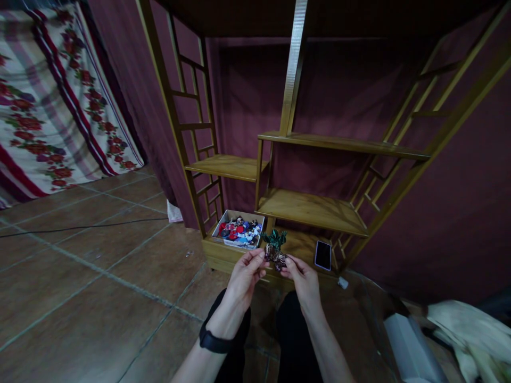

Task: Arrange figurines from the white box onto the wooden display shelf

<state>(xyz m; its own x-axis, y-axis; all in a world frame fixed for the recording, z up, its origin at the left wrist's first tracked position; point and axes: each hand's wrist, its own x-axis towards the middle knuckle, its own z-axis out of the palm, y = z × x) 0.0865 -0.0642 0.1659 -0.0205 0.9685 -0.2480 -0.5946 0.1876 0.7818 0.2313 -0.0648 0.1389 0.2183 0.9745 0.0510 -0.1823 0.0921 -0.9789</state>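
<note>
Between my two hands is a small figurine (pixel 275 249), dark green at the top and brown and whitish below. My left hand (pixel 248 268), with a black band on its wrist, pinches the figurine's left side. On its lower right side, the thumb and fingers of my right hand (pixel 300 274) close around the edge. Just beyond my left hand, a white open box (pixel 241 245) full of small red, blue, white and black figures rests on the lowest shelf. The fingers cover parts of the figurine's lower edge.
A wooden shelf unit (pixel 315 210) with stepped boards and lattice sides rises in front of me. A phone (pixel 323 255) lies on its lowest board at the right. Below right are a grey-white box (pixel 413 348) and pale cloth (pixel 471 330). A cable (pixel 83 227) crosses the tiled floor.
</note>
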